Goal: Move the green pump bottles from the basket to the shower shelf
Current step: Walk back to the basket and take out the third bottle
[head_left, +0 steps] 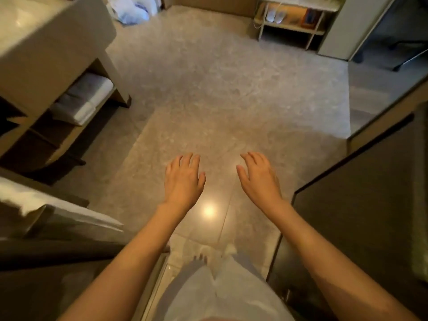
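Observation:
Both my hands hover palm-down over a glossy stone-tile floor. My left hand (pixel 184 179) is empty, its fingers spread. My right hand (pixel 258 176) is empty too, with fingers apart. No green pump bottle, basket or shower shelf shows in the head view. My bare feet and light trousers appear at the bottom.
A vanity counter (pixel 46 42) stands at the left with folded white towels (pixel 85 98) on its lower shelf. A dark panel (pixel 361 205) rises at the right. At the far end are a white plastic bag (pixel 129 9) and a low rack holding shoes (pixel 275 16).

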### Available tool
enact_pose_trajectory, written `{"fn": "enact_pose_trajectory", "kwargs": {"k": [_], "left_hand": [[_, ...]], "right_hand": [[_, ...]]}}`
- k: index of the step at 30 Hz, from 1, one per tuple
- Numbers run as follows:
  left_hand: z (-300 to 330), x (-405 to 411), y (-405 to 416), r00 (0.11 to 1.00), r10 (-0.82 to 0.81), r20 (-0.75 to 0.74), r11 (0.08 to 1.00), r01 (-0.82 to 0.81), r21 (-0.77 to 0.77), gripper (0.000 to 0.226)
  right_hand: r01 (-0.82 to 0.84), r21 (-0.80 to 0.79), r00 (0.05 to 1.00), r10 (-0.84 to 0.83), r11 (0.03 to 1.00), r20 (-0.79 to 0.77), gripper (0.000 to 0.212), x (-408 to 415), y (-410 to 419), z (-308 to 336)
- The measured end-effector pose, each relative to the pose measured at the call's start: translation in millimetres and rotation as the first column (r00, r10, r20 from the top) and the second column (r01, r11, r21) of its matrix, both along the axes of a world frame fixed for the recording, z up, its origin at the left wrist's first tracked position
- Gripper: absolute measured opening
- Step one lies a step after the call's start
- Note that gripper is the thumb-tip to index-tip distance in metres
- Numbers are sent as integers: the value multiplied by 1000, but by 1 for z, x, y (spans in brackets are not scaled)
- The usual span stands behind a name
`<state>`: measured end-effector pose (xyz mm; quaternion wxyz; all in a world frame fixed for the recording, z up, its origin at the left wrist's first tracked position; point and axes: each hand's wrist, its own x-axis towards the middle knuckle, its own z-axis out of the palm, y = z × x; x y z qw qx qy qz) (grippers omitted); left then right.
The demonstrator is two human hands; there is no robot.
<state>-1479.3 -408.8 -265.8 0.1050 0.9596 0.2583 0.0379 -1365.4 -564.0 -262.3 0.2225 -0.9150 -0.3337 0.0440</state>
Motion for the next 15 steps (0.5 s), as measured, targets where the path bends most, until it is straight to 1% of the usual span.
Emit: {"fn": "enact_pose_trajectory", "kwargs": {"k": [3, 9, 15], "left_hand": [[6, 36, 29, 997, 71, -17, 997, -71, -17, 46], [-5, 97, 105, 977, 201, -77, 977, -206, -58, 48], [-12, 184, 236, 970, 241, -36, 970, -242, -24, 51]], "right_hand": [[-46, -2, 999, 46, 999, -6, 36, 48, 31, 1], [-195, -71, 979, 190, 978, -72, 39, 121, 118, -21], [-242, -35, 970, 243, 970, 15, 39, 227, 265, -16]]}}
